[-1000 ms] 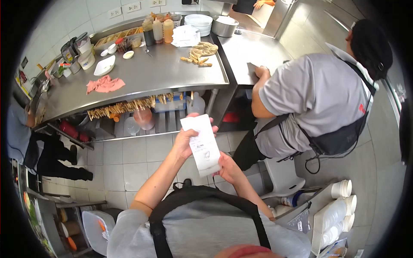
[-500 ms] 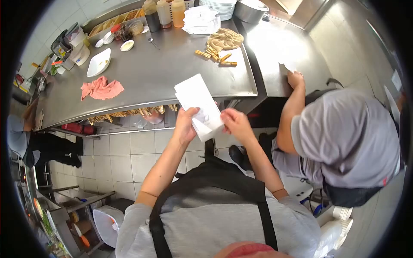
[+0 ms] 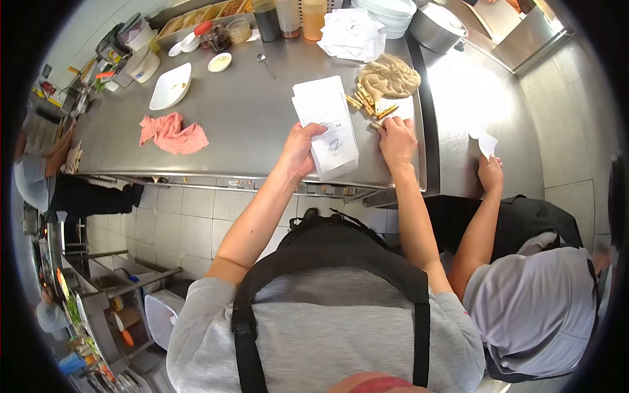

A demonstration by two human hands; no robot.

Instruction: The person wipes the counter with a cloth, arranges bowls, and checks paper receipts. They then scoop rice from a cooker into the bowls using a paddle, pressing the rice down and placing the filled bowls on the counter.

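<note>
A stack of printed paper slips (image 3: 331,124) is gripped in my left hand (image 3: 303,150), its thumb lying across the top sheet. At the right part of the steel counter, my right hand (image 3: 398,143) pinches a wooden clothespin (image 3: 377,126) by one end. Several more clothespins (image 3: 365,98) lie just beyond it, beside a crumpled tan cloth (image 3: 389,76). Behind the cloth rests a pile of white slips (image 3: 352,36).
A co-worker's hand (image 3: 490,174) holds a white paper (image 3: 485,143) at the right surface. A pink cloth (image 3: 173,133) and white dish (image 3: 170,86) are on the counter's left. Sauce bottles (image 3: 266,21), plates (image 3: 386,14) and a pot (image 3: 437,27) line the back.
My right hand has left the papers and reached forward to a clothespin. The slips in my left hand have moved forward over the counter. The co-worker has shifted, a paper in hand.
</note>
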